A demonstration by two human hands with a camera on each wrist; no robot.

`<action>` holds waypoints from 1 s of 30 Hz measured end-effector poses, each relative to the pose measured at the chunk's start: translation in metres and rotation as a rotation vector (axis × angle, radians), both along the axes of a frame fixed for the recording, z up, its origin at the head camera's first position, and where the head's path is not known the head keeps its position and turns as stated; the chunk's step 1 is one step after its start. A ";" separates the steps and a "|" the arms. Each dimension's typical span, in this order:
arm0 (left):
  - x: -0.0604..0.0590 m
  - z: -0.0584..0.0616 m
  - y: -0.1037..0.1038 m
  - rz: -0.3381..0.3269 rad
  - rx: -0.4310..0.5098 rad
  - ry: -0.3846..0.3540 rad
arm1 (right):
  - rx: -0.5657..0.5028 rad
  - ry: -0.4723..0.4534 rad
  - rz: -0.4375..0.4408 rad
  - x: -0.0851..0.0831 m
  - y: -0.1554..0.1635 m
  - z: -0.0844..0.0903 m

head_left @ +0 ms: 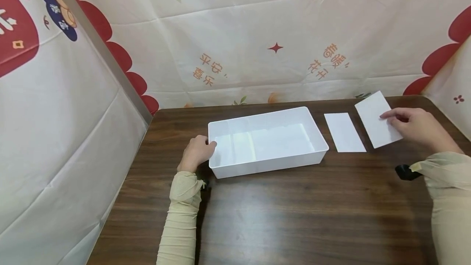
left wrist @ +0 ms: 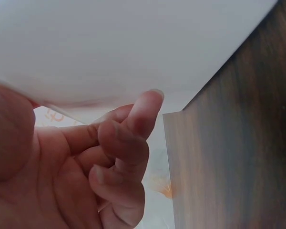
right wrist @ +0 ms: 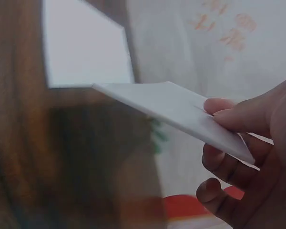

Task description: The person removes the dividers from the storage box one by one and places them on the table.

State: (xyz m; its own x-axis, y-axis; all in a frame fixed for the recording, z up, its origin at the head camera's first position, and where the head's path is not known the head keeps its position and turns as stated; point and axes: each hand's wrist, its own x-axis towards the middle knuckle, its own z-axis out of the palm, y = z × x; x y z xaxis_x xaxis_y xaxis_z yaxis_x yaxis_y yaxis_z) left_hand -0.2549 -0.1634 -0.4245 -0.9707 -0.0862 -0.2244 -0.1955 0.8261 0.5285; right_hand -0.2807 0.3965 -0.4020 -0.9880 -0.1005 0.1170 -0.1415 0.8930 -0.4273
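- Here's my right hand, thumb on top and fingers underneath, pinching a white rectangular card by its right side, up off the worktop and tilted.
- Over to my left hand: it grips the left short wall of the white tray, thumb hooked over the rim, fingers curled outside.
- Now the line that matters: the tray lies left of the held card, and a second white card lies flat on the worktop between them, touching neither in the head view.
- Look at the axes: the tray stretches left to right, its right end a touch farther off; the held card runs far-left to near-right, so the two lie crosswise.
- The flat card slants much as the held one does, and my right hand is clearly the nearer to it.
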 end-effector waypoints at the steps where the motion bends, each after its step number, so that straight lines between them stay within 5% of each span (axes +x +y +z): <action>1: 0.000 -0.001 0.000 0.000 -0.001 0.000 | 0.001 -0.009 0.002 -0.003 0.003 -0.005; 13: -0.001 -0.002 -0.001 -0.008 0.012 0.009 | -0.034 -0.110 -0.034 -0.009 0.022 -0.034; 30: -0.001 -0.001 -0.002 0.003 0.013 0.006 | -0.001 -0.099 -0.010 -0.017 0.033 -0.049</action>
